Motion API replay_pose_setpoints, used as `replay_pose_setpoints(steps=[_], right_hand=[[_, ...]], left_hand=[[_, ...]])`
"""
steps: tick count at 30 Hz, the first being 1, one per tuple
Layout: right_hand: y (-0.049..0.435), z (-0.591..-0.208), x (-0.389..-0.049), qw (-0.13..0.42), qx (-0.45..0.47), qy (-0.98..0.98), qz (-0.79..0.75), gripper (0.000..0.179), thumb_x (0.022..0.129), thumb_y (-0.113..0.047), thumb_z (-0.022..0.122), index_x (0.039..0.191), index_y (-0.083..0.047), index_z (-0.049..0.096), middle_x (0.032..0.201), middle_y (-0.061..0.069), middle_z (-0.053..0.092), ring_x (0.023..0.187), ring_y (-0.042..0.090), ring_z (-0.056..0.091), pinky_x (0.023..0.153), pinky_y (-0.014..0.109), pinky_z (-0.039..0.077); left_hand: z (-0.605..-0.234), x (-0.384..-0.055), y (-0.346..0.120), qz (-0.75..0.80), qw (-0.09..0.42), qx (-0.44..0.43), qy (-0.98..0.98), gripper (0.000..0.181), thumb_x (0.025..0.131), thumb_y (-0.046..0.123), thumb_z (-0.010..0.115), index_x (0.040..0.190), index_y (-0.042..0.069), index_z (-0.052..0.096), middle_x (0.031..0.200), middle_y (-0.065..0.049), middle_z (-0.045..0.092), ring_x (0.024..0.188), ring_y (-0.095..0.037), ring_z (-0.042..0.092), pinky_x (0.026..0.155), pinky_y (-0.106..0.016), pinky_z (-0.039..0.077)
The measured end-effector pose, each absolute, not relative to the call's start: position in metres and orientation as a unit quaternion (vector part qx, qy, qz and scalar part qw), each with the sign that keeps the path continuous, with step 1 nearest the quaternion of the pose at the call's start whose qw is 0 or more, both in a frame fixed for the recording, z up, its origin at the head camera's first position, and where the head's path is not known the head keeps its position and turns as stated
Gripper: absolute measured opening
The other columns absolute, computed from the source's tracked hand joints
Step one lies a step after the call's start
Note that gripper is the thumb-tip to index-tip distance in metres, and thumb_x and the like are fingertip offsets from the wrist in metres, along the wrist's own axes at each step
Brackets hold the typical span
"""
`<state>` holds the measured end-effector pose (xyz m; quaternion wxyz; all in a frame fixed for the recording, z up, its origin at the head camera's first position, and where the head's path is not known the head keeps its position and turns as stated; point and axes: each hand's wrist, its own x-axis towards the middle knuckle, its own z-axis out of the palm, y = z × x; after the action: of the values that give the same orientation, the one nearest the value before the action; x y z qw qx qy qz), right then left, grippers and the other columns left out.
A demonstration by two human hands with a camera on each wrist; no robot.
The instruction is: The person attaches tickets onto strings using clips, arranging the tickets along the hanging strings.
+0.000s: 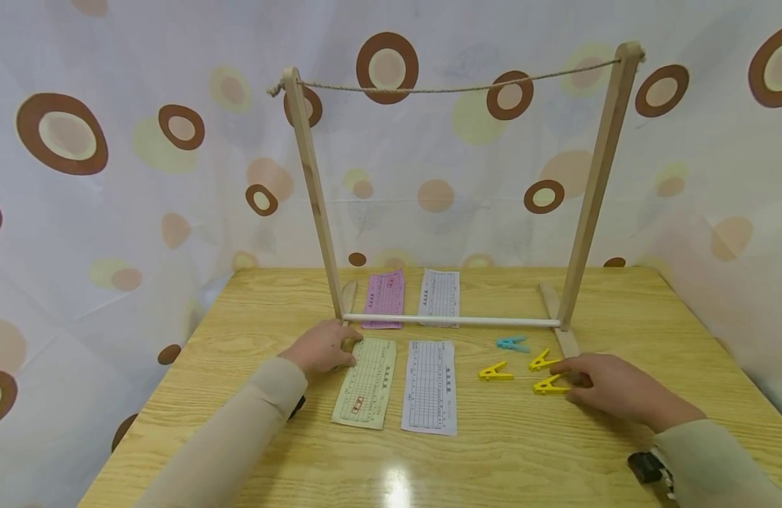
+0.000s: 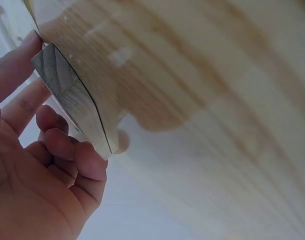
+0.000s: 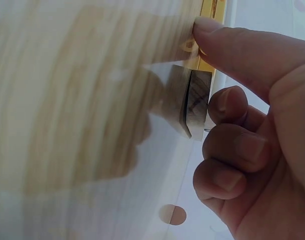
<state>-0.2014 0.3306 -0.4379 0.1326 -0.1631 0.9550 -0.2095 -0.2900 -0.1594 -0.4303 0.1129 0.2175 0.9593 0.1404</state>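
My left hand point(image 1: 321, 347) reaches to the upper left corner of a pale yellow printed slip point(image 1: 367, 381), with thumb and forefinger apart at its edge. Up close, its other fingers are loosely bent behind the end of a wooden foot point(image 2: 72, 95). My right hand point(image 1: 620, 386) pinches the handle end of a yellow clothespin point(image 1: 547, 385) between thumb and forefinger. In the right wrist view its thumb point(image 3: 232, 47) lies on yellow plastic, the other fingers curled. Two more yellow clothespins point(image 1: 495, 372) and a blue clothespin point(image 1: 512, 343) lie beside it.
A wooden frame point(image 1: 594, 190) stands behind my hands, with a rope point(image 1: 429, 90) strung across its top and a white rod point(image 1: 454, 321) low down. A white slip point(image 1: 430, 388) lies in front; a pink slip point(image 1: 385, 295) and another white slip point(image 1: 440, 293) lie towards the back.
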Motion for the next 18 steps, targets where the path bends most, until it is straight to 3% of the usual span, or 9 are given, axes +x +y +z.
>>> replay_pose_setpoints(steps=[2, 5, 8, 10, 12, 18], right_hand=[[0.3312, -0.4384, -0.2018, 0.131, -0.165, 0.955, -0.208, 0.042, 0.093, -0.026, 0.074, 0.132, -0.013, 0.066, 0.081, -0.007, 0.054, 0.069, 0.013, 0.045, 0.062, 0.035, 0.037], [0.3321, -0.4397, -0.2007, 0.130, -0.164, 0.955, -0.208, 0.041, 0.094, -0.025, 0.073, 0.132, -0.013, 0.066, 0.081, -0.006, 0.053, 0.069, 0.013, 0.044, 0.061, 0.034, 0.036], [0.3323, -0.4410, -0.1982, 0.128, -0.161, 0.956, -0.210, 0.040, 0.093, -0.023, 0.073, 0.132, -0.013, 0.067, 0.078, -0.005, 0.051, 0.067, 0.013, 0.043, 0.060, 0.033, 0.035], [0.3321, -0.4414, -0.1967, 0.130, -0.158, 0.955, -0.214, 0.040, 0.093, -0.022, 0.073, 0.131, -0.013, 0.067, 0.078, -0.005, 0.051, 0.066, 0.013, 0.043, 0.059, 0.033, 0.035], [0.3318, -0.4415, -0.1957, 0.130, -0.158, 0.955, -0.216, 0.039, 0.093, -0.020, 0.073, 0.131, -0.012, 0.066, 0.077, -0.005, 0.051, 0.066, 0.013, 0.043, 0.059, 0.033, 0.035], [0.3285, -0.4412, -0.1963, 0.106, -0.162, 0.958, -0.211, 0.036, 0.093, -0.015, 0.072, 0.128, -0.014, 0.066, 0.079, -0.005, 0.052, 0.069, 0.013, 0.045, 0.062, 0.034, 0.038]], left_hand=[[-0.4310, -0.2894, -0.1586, 0.141, 0.110, 0.219, 0.959, 0.042, 0.091, 0.023, 0.078, 0.131, 0.015, 0.068, 0.137, -0.013, 0.059, 0.132, -0.034, 0.050, 0.111, -0.049, 0.036], [-0.4328, -0.2899, -0.1569, 0.134, 0.105, 0.229, 0.958, 0.034, 0.091, 0.021, 0.078, 0.123, 0.015, 0.071, 0.120, -0.007, 0.065, 0.116, -0.028, 0.058, 0.102, -0.046, 0.044], [-0.4338, -0.2907, -0.1552, 0.119, 0.103, 0.247, 0.956, 0.014, 0.091, 0.021, 0.078, 0.102, 0.014, 0.072, 0.095, -0.001, 0.062, 0.090, -0.020, 0.057, 0.085, -0.039, 0.048], [-0.4340, -0.2906, -0.1546, 0.116, 0.103, 0.254, 0.955, 0.013, 0.090, 0.020, 0.078, 0.087, 0.014, 0.068, 0.084, 0.001, 0.055, 0.078, -0.017, 0.050, 0.074, -0.036, 0.044], [-0.4334, -0.2903, -0.1545, 0.115, 0.107, 0.255, 0.954, 0.021, 0.091, 0.021, 0.078, 0.078, 0.015, 0.062, 0.081, -0.001, 0.052, 0.074, -0.017, 0.047, 0.071, -0.035, 0.041], [-0.4280, -0.2885, -0.1571, 0.178, 0.128, 0.218, 0.951, 0.024, 0.093, 0.017, 0.073, 0.073, 0.013, 0.060, 0.086, -0.003, 0.052, 0.073, -0.018, 0.049, 0.067, -0.033, 0.042]])
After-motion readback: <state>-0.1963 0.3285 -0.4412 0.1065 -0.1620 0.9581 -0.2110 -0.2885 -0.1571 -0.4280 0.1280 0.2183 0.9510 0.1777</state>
